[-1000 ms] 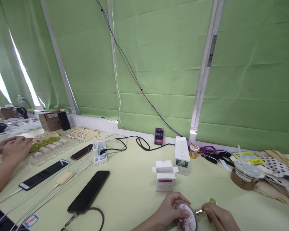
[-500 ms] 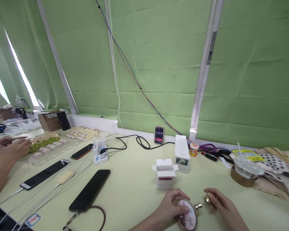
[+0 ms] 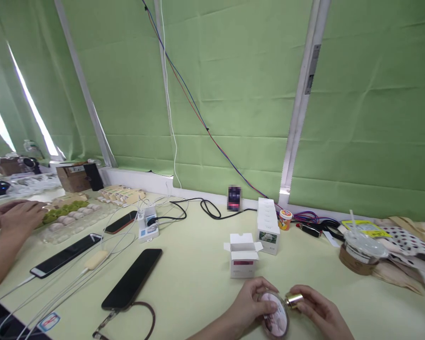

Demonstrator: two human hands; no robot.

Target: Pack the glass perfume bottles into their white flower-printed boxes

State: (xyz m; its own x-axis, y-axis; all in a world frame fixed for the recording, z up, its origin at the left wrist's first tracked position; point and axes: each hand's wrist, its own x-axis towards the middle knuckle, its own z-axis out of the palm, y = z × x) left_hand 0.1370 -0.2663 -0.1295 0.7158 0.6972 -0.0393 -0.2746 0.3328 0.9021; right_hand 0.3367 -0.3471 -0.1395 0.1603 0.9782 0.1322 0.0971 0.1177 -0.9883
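My left hand (image 3: 252, 307) is closed around a round, flat perfume bottle (image 3: 279, 317) with a pale pink and white face, its neck pointing right. Between the fingers of my right hand (image 3: 317, 309) is a shiny gold cap (image 3: 294, 300). The cap is at the bottle's neck and covers most of the gold sprayer; how far it is pushed on I cannot tell. Just beyond my hands stands a small white box (image 3: 242, 268) with its top flaps up.
A row of white boxes (image 3: 268, 242) stands behind, beside an orange tub (image 3: 285, 221). To the right is a lidded cup with a straw (image 3: 361, 257). A black phone (image 3: 134, 278) and a power strip (image 3: 148, 230) lie left. Another person's hands (image 3: 21, 218) work over an egg-type tray (image 3: 69, 232).
My right hand has moved left and brought the gold cap from beside the bottle onto its neck. The bottle and my left hand have hardly shifted.
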